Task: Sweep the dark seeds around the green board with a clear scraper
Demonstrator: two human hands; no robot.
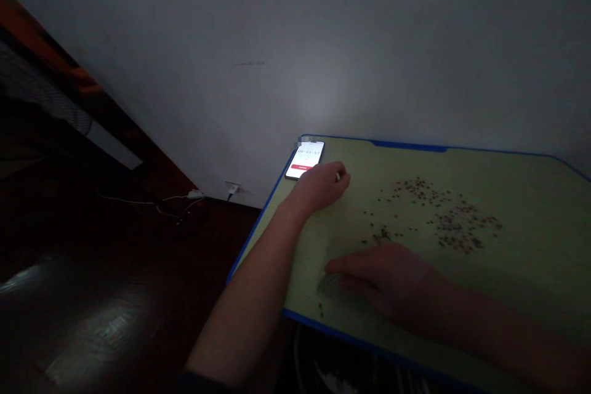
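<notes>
My left hand point(322, 186) is over the left part of a pale green tabletop with its fingers curled closed. A small light spot shows at its fingertips, too small to name. Close by, partly behind that hand, lies a lit phone point(302, 159) with a timer-like screen and a red button. Nearer the front edge, my right hand point(385, 271) points left with finger and thumb brought together. Thin, blurred greyish strands point(329, 284) show at its fingertips; their kind is unclear. Many tiny dark pieces point(462, 221), like beads or sequins, are scattered beyond the right hand.
The green table point(530, 184) has a raised blue rim point(409, 146) and stands against a pale wall point(369, 43). A few loose pieces point(321, 309) lie near the front edge. Down left, a socket with a plug point(233, 188) and white cables point(124, 200) run above a dark shiny floor.
</notes>
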